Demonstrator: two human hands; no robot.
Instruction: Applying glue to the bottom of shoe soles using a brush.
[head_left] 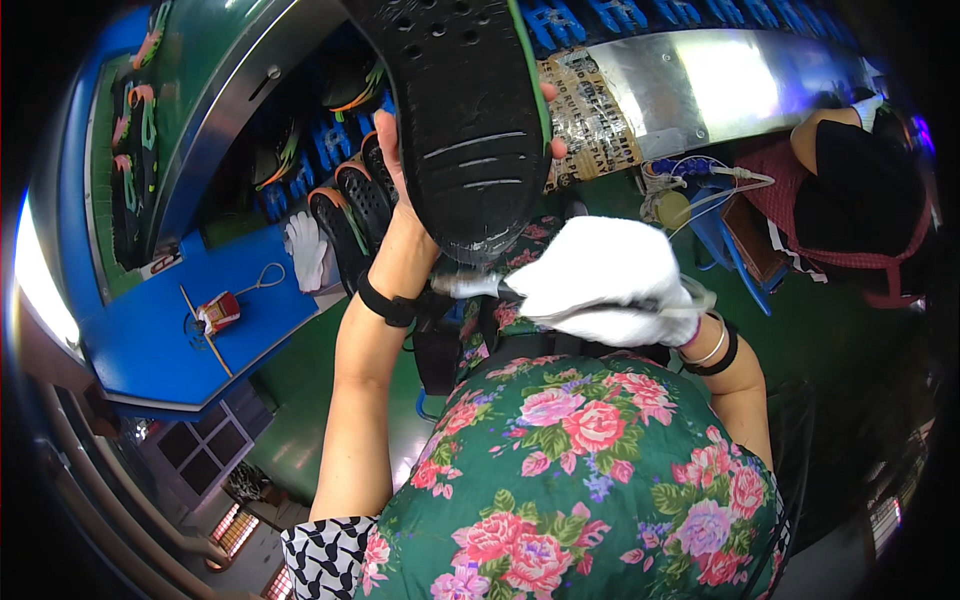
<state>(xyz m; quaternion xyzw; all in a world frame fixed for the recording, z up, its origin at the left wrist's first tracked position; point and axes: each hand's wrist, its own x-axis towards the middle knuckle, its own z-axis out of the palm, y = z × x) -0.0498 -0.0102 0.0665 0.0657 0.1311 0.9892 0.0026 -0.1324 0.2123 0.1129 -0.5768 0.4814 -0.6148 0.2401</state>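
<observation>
My bare left hand (pixel 412 215) is closed around a black shoe sole (pixel 475 150). The thumb lies along its left edge and fingertips wrap its right edge. The sole has round holes toward the top, a green rim on the right and shiny wet streaks across the lower part. In a white glove, my right hand (pixel 605 280) grips a brush (pixel 468 286). The blurred, pale brush tip points left, just under the sole's lower end; whether they touch I cannot tell. Most of the brush's handle is hidden by the glove.
More soles (pixel 355 200) stand left of my left wrist. On the blue table (pixel 140 345) lie a white glove (pixel 308 250) and a red-and-white container (pixel 220 313) with a stick. A metal-edged conveyor (pixel 690 85) carrying blue items runs behind. Another person (pixel 850 190) sits at the right.
</observation>
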